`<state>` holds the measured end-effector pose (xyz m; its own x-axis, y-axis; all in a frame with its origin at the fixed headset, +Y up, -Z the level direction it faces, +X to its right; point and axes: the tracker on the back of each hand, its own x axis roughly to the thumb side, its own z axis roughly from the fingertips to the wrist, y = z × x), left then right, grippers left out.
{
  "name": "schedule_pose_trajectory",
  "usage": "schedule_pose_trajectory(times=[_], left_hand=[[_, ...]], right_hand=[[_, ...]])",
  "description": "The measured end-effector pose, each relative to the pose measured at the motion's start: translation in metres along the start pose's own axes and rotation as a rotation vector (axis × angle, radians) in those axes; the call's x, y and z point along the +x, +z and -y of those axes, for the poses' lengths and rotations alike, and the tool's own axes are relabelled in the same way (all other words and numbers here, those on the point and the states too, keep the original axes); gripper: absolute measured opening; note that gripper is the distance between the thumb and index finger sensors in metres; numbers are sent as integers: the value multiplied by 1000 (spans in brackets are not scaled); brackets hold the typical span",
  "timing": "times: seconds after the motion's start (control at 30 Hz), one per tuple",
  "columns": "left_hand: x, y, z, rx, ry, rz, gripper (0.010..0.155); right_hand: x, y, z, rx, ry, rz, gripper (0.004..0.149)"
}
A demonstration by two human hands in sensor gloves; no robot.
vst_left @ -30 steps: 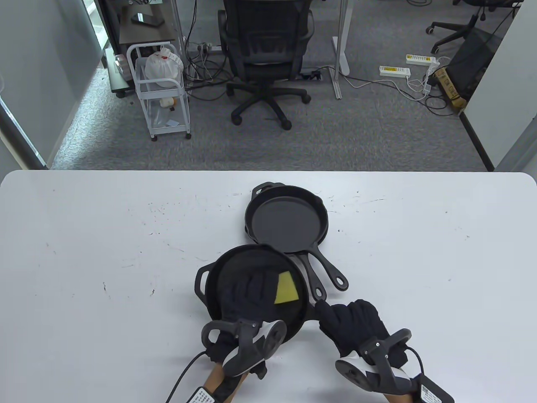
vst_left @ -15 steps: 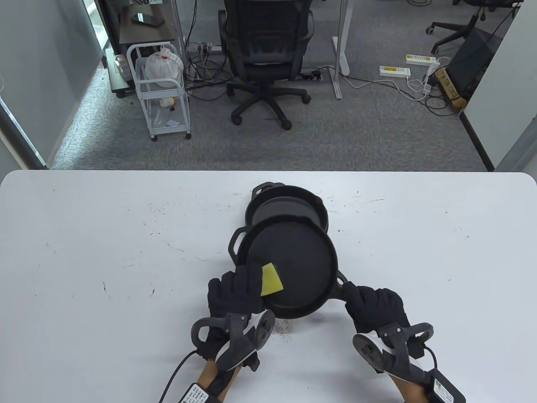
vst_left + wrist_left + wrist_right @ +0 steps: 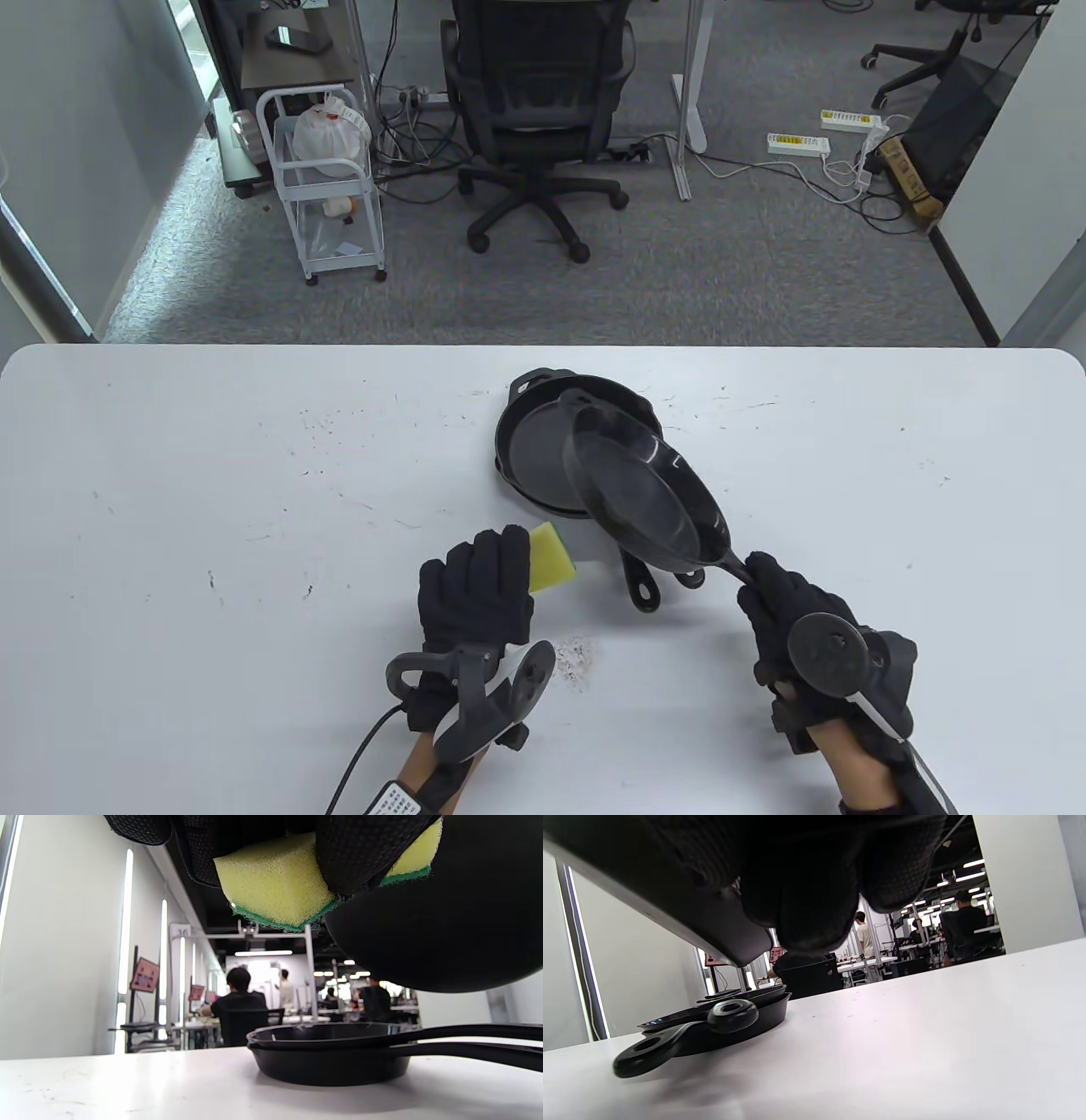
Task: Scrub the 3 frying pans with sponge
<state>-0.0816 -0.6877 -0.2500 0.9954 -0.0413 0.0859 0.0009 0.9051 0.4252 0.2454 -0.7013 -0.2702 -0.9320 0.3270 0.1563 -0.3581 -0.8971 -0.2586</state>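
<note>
While our right hand (image 3: 793, 620) grips the handle of the lifted pan (image 3: 645, 492), tilted above the stacked pair (image 3: 534, 441) near the table's (image 3: 170, 509) middle, we should lower it level and squarely. Our left hand (image 3: 475, 586) pinches the sponge (image 3: 551, 556) near the front edge. We count three pans, one sponge.

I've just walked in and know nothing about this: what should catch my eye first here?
Probably the black frying pan tilted in the air, its handle gripped by the gloved right hand. Behind it, two more pans sit stacked on the white table, while the left hand holds a yellow sponge.
</note>
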Motion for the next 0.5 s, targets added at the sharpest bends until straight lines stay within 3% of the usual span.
schedule_pose_trajectory(times=[0.5], left_hand=[[17, 6, 6, -39, 25, 89, 77]], right_hand=[[0, -4, -20, 303, -490, 24, 53]])
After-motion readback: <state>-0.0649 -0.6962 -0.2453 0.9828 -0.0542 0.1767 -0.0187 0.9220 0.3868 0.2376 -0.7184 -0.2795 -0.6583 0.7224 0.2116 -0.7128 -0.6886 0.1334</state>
